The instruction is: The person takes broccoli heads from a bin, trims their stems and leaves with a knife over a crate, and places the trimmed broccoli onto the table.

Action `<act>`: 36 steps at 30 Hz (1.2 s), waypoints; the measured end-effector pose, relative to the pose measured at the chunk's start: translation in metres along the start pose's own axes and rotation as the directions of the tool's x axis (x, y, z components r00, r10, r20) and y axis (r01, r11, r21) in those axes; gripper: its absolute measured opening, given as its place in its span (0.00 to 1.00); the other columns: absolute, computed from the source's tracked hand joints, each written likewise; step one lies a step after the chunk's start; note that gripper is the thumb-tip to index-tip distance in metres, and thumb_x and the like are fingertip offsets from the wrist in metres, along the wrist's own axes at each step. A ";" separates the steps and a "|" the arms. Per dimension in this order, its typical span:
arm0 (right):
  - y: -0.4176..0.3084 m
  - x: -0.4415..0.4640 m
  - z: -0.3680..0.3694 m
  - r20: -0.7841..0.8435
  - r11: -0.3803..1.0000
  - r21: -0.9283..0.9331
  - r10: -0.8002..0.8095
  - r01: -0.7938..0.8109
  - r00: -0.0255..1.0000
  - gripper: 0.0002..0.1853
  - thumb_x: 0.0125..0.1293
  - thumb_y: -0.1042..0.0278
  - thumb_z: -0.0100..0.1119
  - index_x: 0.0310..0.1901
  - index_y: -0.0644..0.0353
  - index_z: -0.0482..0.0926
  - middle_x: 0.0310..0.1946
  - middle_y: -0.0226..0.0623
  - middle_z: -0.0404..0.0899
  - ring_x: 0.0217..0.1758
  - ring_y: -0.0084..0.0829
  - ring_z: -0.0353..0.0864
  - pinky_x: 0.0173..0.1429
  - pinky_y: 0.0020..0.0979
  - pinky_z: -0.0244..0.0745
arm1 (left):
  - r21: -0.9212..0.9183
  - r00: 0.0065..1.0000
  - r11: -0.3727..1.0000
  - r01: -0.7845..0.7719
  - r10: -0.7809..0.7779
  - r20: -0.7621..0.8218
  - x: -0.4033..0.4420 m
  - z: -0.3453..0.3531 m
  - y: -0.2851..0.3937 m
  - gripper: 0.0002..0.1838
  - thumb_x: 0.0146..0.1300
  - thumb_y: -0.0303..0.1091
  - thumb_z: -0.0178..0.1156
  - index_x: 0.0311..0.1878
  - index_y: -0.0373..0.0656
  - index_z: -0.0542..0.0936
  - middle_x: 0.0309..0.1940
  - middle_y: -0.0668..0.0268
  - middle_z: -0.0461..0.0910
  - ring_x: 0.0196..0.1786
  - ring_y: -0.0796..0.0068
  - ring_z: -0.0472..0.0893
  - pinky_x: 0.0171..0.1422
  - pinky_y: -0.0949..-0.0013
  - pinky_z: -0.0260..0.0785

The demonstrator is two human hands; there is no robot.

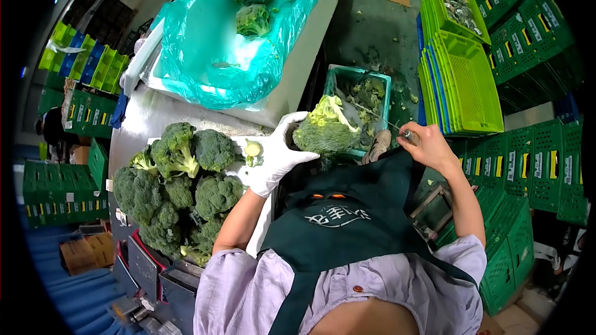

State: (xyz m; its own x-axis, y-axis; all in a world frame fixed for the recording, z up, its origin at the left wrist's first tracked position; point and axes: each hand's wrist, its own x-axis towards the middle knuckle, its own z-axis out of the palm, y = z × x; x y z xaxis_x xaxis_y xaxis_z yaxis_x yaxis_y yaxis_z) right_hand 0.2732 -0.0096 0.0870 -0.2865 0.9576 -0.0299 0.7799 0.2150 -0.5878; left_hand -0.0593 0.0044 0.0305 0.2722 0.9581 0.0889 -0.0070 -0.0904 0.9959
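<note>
My left hand [279, 155], in a white glove, grips a head of broccoli [326, 133] with its pale cut stem side turned up. My bare right hand [428, 146] is closed around the handle of a knife [408, 136]. Its thin blade points up and left toward the broccoli, apart from it as far as I can see. Below the held head stands a teal-rimmed crate [388, 96] with broccoli leaves and trimmings in it. Left of my gloved hand, several broccoli heads [180, 192] are piled on the table, and a small cut stem piece [252, 150] lies on a white surface.
A white foam box [273, 108] lined with teal plastic film [211, 90] holds some broccoli at the far left. Stacked lime-green crates [469, 80] stand at right, with dark green crates [534, 161] behind. Scraps litter the green floor [372, 31].
</note>
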 end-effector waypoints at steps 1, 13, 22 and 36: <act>0.000 -0.002 0.000 -0.028 0.999 0.024 -0.035 0.035 0.999 0.10 0.57 0.65 0.64 0.37 0.60 0.79 0.22 0.50 0.79 0.28 0.51 0.80 0.32 0.39 0.75 | 0.003 1.000 1.000 -0.004 0.004 0.000 0.000 -0.002 -0.002 0.41 0.35 0.21 0.73 0.59 0.40 0.70 0.54 0.64 0.71 0.59 0.66 0.72 0.67 0.66 0.62; -0.014 -0.012 0.010 -0.124 0.977 0.080 -0.189 0.199 0.974 0.11 0.50 0.77 0.64 0.37 0.58 0.77 0.27 0.41 0.82 0.29 0.43 0.82 0.31 0.34 0.76 | -0.784 0.955 0.556 0.275 -0.255 0.154 -0.011 -0.002 -0.023 0.41 0.44 0.22 0.59 0.68 0.31 0.60 0.64 0.55 0.68 0.66 0.64 0.69 0.71 0.66 0.60; -0.014 -0.011 0.018 -0.156 0.980 0.147 -0.112 0.136 0.981 0.09 0.54 0.73 0.66 0.37 0.60 0.78 0.23 0.41 0.80 0.25 0.39 0.82 0.29 0.31 0.74 | -0.655 0.928 0.674 0.342 -0.353 0.122 -0.012 0.011 -0.003 0.36 0.53 0.30 0.60 0.67 0.33 0.63 0.63 0.55 0.70 0.64 0.62 0.71 0.69 0.61 0.63; -0.043 0.015 0.099 0.178 0.249 0.922 0.407 -0.297 0.896 0.25 0.61 0.62 0.67 0.52 0.66 0.67 0.15 0.24 0.62 0.09 0.15 0.59 0.12 0.22 0.54 | -0.596 0.791 0.630 0.497 -0.612 0.012 -0.008 0.048 -0.003 0.29 0.60 0.46 0.64 0.58 0.38 0.70 0.49 0.62 0.77 0.46 0.69 0.80 0.45 0.69 0.77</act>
State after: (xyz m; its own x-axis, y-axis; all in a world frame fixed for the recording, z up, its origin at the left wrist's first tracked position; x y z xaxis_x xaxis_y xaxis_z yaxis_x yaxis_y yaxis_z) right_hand 0.1806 -0.0238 0.0314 -0.0388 0.9112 -0.4100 -0.2336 -0.4072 -0.8829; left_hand -0.0148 -0.0158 0.0265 0.2313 0.8095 -0.5397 -0.4429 0.5815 0.6824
